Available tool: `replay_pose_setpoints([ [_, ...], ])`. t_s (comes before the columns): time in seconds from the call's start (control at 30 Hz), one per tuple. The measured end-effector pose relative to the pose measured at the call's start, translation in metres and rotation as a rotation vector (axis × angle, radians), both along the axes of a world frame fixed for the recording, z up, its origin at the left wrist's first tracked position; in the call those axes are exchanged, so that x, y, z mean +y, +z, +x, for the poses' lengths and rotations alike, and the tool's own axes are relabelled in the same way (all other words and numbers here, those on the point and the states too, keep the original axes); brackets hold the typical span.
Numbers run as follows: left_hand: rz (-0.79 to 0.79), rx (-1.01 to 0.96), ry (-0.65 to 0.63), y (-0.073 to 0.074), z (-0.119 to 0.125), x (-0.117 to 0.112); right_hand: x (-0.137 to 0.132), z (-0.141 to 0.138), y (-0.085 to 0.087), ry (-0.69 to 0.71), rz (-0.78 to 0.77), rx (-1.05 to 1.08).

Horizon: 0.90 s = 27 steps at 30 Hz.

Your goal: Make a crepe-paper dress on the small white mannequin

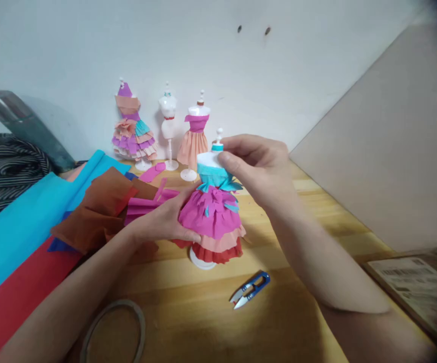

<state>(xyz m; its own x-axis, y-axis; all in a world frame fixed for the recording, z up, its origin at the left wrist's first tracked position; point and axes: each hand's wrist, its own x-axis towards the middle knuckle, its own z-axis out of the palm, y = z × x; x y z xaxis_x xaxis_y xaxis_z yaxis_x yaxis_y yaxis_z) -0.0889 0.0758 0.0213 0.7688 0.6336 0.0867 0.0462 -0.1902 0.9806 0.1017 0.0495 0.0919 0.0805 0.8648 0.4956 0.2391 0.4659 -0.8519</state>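
Note:
A small white dress form (pixel 207 160) stands on its round base on the wooden table, dressed in crepe paper. Its teal band circles the neck, a teal bodice (pixel 214 177) wraps the chest, and the tiered skirt (pixel 212 217) runs magenta, peach and red. Against the skirt's left side, my left hand (pixel 171 217) is closed, thumb in front and the other fingers partly hidden behind. My right hand (pixel 258 164) pinches the form at the neck and shoulder between thumb and index finger. Blue-handled thread snips (pixel 250 290) lie in front of the base.
Behind stand two clothed mini forms, one ruffled (pixel 133 133) and one with a peach skirt (pixel 193 143), and a mostly bare form (pixel 168 111). Blue (pixel 25 212), brown (pixel 105 201) and red paper (pixel 33 282) cover the left. A tape roll (pixel 140 322) lies in front; a package (pixel 403 282) sits right.

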Motion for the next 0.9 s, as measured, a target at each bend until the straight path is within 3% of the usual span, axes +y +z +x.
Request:
replay_pose_setpoints([
  [0.1, 0.107, 0.078, -0.249, 0.001, -0.016, 0.015, 0.011, 0.003, 0.0, 0.099, -0.013, 0.019],
  [0.17, 0.063, 0.027, -0.292, 0.004, -0.023, 0.021, 0.017, 0.005, -0.001, 0.137, -0.03, 0.028],
  [0.33, -0.06, -0.165, -0.056, 0.019, -0.007, 0.017, 0.017, 0.0, -0.002, 0.19, -0.002, 0.05],
  [0.47, -0.116, -0.111, 0.141, 0.028, 0.016, 0.006, 0.007, -0.004, 0.002, 0.184, 0.053, -0.072],
  [0.6, -0.125, -0.116, 0.252, 0.028, 0.019, 0.005, -0.006, 0.016, -0.002, 0.219, 0.057, -0.109],
  [0.67, -0.104, -0.097, 0.266, 0.026, 0.014, 0.008, -0.012, 0.032, -0.016, 0.261, 0.005, -0.07],
  [0.77, -0.071, -0.07, 0.285, 0.022, 0.01, 0.014, -0.022, 0.05, -0.05, 0.389, -0.195, -0.041],
  [0.83, -0.081, -0.084, 0.299, 0.021, 0.01, 0.015, -0.029, 0.051, -0.074, 0.456, -0.295, -0.076],
  [0.9, -0.1, -0.095, 0.334, 0.021, 0.013, 0.015, -0.035, 0.047, -0.092, 0.511, -0.288, -0.109],
])
